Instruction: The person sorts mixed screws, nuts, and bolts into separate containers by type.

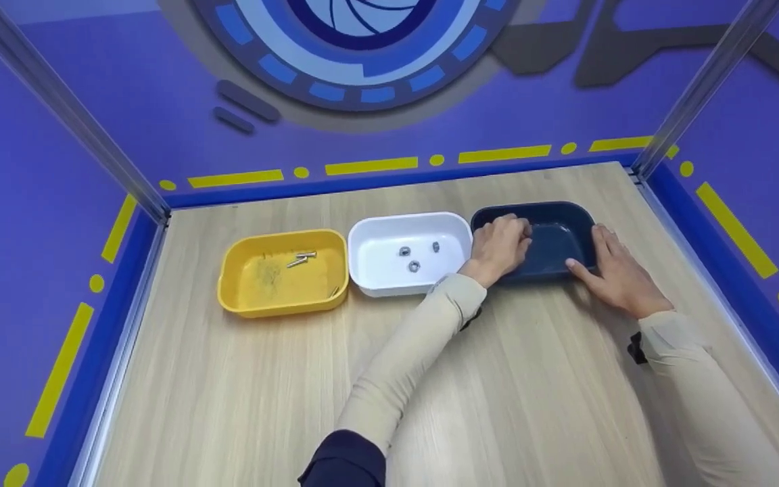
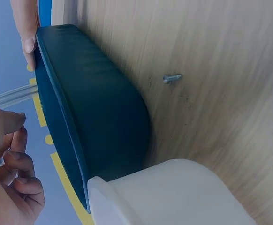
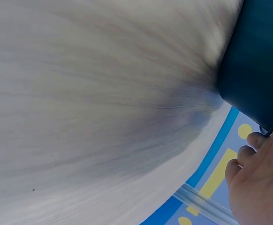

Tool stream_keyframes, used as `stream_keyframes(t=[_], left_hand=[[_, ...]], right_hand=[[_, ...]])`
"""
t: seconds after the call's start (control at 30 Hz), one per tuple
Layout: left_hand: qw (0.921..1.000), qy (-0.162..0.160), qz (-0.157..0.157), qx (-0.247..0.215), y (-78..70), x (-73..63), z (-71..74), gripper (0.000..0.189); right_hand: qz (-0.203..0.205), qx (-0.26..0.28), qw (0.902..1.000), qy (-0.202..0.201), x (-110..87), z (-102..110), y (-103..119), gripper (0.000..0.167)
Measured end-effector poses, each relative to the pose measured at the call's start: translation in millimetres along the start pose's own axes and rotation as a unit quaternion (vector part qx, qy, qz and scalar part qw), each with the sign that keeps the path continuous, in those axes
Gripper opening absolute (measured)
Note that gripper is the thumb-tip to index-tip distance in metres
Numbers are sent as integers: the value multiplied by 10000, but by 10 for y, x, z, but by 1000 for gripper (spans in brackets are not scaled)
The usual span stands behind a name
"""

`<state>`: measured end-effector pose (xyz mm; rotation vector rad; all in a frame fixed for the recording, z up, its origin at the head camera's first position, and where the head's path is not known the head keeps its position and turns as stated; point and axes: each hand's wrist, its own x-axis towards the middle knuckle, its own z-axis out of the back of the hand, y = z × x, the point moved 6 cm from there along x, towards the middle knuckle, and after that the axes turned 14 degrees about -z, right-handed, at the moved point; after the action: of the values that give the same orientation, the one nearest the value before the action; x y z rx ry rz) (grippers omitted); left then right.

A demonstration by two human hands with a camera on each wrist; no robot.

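Note:
My left hand (image 1: 500,245) hangs over the left part of a dark blue bin (image 1: 555,250). Its fingers are curled, with the thumb close to the fingertips; whether something small lies between them is hidden. At the bin's right front corner, my right hand (image 1: 623,277) grips the rim, thumb over the front edge and fingers along the outer right side. A small screw (image 2: 172,78) lies on the table in front of the dark bin in the left wrist view. Just left of it stands a white bin (image 1: 379,270) with several metal nuts (image 1: 414,266).
A yellow bin (image 1: 281,297) with several metal screws (image 1: 301,259) stands left of the white one. The three bins form a row across the wooden table (image 1: 261,379). Purple panels (image 1: 126,115) with metal corner posts (image 1: 707,95) enclose the back and sides.

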<state>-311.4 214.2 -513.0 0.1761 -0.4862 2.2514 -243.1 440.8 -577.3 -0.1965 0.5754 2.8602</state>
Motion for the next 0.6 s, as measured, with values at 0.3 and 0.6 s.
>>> stream_keyframes(t=[0.3, 0.6], left_hand=[[9998, -152, -86, 20, -12, -127, 72, 16], [9991, -388, -122, -155, -23, -259, 110, 16]], right_hand=[[151, 0, 9998, -101, 16, 21, -14, 105], [282, 93, 9995, -118, -4, 25, -10, 103]])
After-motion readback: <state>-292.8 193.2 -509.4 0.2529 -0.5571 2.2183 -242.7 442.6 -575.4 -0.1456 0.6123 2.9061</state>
